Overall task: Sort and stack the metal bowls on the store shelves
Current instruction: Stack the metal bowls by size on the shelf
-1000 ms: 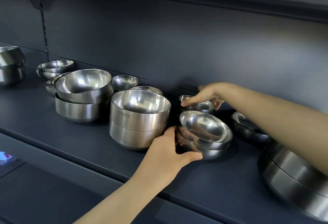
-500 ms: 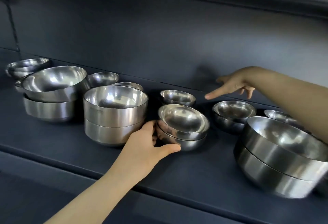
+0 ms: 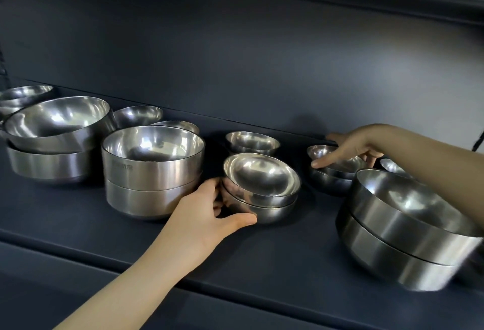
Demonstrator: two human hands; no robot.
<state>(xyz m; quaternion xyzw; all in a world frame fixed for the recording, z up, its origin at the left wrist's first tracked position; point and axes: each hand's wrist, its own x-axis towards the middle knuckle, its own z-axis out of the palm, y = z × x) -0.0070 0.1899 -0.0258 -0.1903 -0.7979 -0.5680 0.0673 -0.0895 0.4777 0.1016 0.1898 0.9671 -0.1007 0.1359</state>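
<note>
Shelf, dark, matte, with a dark back panel behind it. All bowls are steel, round, and mouth up.

- Your left hand is on the small two-bowl stack mid-shelf. The thumb lies along the lower bowl's front wall and the fingers curl round its left side, a light hold. Both bowls are nested, their open mouths facing up and a little toward you. The stack sits on the shelf.
- Just left of that hand, nearly touching it, stands the deep two-bowl stack, upright.
- A single small bowl sits behind the held stack, near the back panel.
- Your right hand is over the nested pair further right. The index finger is stretched out along the near rim and the other fingers bend down behind the bowl. You cannot tell whether it actually grips.
- The wide two-bowl stack is at the near right, blurred at its lower edge.
- In the large left stack at the far left, the top bowl sits tilted in the lower one.
</note>
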